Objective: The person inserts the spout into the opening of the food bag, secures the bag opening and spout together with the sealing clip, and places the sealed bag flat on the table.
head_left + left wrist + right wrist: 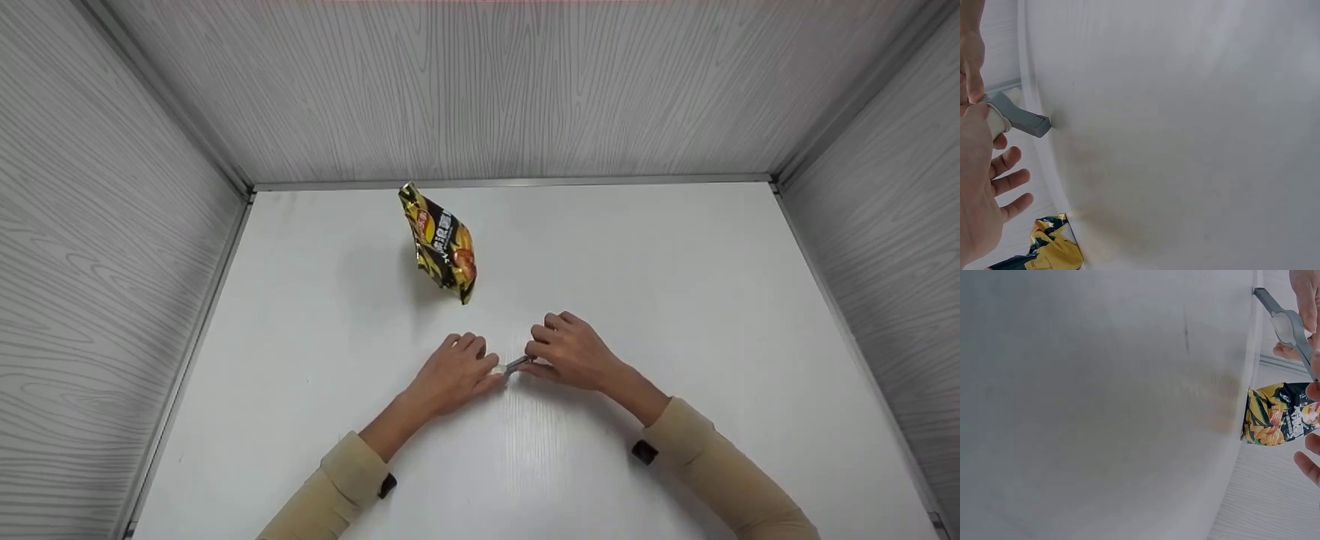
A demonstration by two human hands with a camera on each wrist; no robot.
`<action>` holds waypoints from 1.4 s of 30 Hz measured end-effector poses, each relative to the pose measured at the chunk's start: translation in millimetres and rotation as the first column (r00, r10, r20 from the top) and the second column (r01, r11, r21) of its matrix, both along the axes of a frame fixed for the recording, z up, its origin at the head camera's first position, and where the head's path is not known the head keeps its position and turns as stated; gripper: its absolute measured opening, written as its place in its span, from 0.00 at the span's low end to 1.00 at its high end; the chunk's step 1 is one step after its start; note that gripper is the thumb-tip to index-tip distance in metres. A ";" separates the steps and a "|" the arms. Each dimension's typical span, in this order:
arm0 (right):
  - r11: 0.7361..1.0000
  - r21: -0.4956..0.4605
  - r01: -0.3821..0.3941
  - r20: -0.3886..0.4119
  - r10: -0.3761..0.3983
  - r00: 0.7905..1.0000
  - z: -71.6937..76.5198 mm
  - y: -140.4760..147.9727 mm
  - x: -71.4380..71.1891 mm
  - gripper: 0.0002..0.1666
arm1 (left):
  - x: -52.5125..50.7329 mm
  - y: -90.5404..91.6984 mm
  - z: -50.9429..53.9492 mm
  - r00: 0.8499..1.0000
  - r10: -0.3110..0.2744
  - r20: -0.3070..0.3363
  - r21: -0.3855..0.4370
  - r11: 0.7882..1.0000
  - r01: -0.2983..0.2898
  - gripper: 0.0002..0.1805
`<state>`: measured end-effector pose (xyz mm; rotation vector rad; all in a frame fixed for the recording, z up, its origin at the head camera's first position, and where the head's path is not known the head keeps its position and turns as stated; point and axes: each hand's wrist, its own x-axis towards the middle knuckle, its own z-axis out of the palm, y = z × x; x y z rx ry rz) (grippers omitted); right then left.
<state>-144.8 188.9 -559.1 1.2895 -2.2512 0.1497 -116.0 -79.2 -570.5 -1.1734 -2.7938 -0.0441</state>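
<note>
Table [675,270]: carries bag [444,247] beyond the grips. Left grip [454,375] and right grip [574,352]: closed, pinching the tool [1019,117] between them. Tool: bent grey body, squared tip, white rounded part [1282,328] midway.

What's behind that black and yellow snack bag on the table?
Behind the snack bag, the head view shows white tabletop and, farther back, a grey wood-grain wall. The bag covers the patch straight behind it, so anything there cannot be seen.

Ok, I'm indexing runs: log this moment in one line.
left hand: pinches gray-and-white clip | right hand: pinches clip | black-and-yellow chip bag: upright, beyond hands
</note>
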 end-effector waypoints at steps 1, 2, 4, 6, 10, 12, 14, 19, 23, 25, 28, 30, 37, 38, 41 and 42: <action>1.000 0.001 0.002 -0.007 -0.002 1.000 0.1 0.0 0.1 0.21 | -0.6 -0.3 -0.3 1.000 0.001 -0.007 0.000 1.000 -0.001 0.23; 1.000 0.001 0.002 -0.012 -0.002 1.000 0.1 0.0 0.1 0.21 | -1.2 -0.6 -0.5 1.000 0.000 -0.015 0.001 1.000 0.000 0.23; 1.000 0.001 0.001 -0.022 -0.001 1.000 -0.4 0.0 0.0 0.21 | -2.2 -1.2 -1.1 1.000 0.001 -0.024 -0.001 1.000 -0.001 0.23; 1.000 0.003 0.000 -0.027 0.000 1.000 -1.2 0.1 -0.2 0.21 | -2.7 -1.6 -1.4 1.000 0.000 -0.027 -0.004 1.000 0.000 0.24; 1.000 0.016 0.006 -0.031 -0.005 1.000 -2.3 0.0 -0.7 0.21 | -2.8 -2.0 -1.0 0.999 0.009 -0.035 -0.013 1.000 -0.009 0.24; 1.000 0.021 0.011 -0.036 -0.010 0.999 -2.7 -0.3 -1.0 0.21 | -2.8 -2.0 -0.6 0.999 0.017 -0.045 -0.014 1.000 -0.018 0.24; 1.000 0.024 0.016 -0.038 -0.015 0.999 -2.9 -0.7 -1.0 0.21 | -2.9 -1.9 -0.3 0.998 0.025 -0.054 -0.015 1.000 -0.025 0.24; 0.999 0.007 0.044 -0.020 -0.044 0.999 -1.4 -2.1 0.5 0.20 | -2.9 -1.1 0.4 0.998 0.033 -0.058 -0.022 0.999 -0.035 0.24; 0.998 -0.014 0.065 0.004 -0.065 0.998 -1.0 -3.7 1.6 0.20 | -3.8 -1.1 -0.1 0.997 0.046 -0.054 -0.020 0.999 -0.047 0.24; 0.997 -0.027 0.068 0.007 -0.067 0.998 -1.9 -4.4 1.9 0.21 | -4.2 -1.3 -0.7 0.997 0.049 -0.058 -0.016 0.999 -0.050 0.24; 0.997 -0.042 0.070 0.001 -0.070 0.998 -2.6 -5.4 2.4 0.22 | -4.3 -1.6 -1.4 0.996 0.051 -0.067 -0.013 0.999 -0.052 0.24; 0.996 -0.046 0.074 -0.005 -0.075 0.997 -2.6 -6.0 2.9 0.22 | -4.3 -1.8 -1.4 0.996 0.052 -0.067 -0.010 0.999 -0.053 0.24; 0.994 -0.077 0.075 -0.004 -0.076 0.997 -4.5 -6.5 4.4 0.23 | -4.1 -2.4 -1.4 0.995 0.066 -0.074 -0.007 0.998 -0.066 0.24; 0.994 -0.081 0.072 0.000 -0.072 0.997 -4.7 -6.6 4.7 0.23 | -4.2 -2.5 -1.6 0.995 0.070 -0.076 -0.004 0.998 -0.071 0.24; 0.995 -0.077 0.069 0.014 -0.068 0.998 -4.6 -6.9 6.0 0.23 | -4.2 -3.0 -2.5 0.994 0.079 -0.080 0.003 0.997 -0.079 0.24; 0.995 -0.074 0.070 0.017 -0.069 0.997 -4.5 -7.0 6.6 0.23 | -4.1 -3.2 -2.5 0.994 0.081 -0.079 0.008 0.997 -0.081 0.24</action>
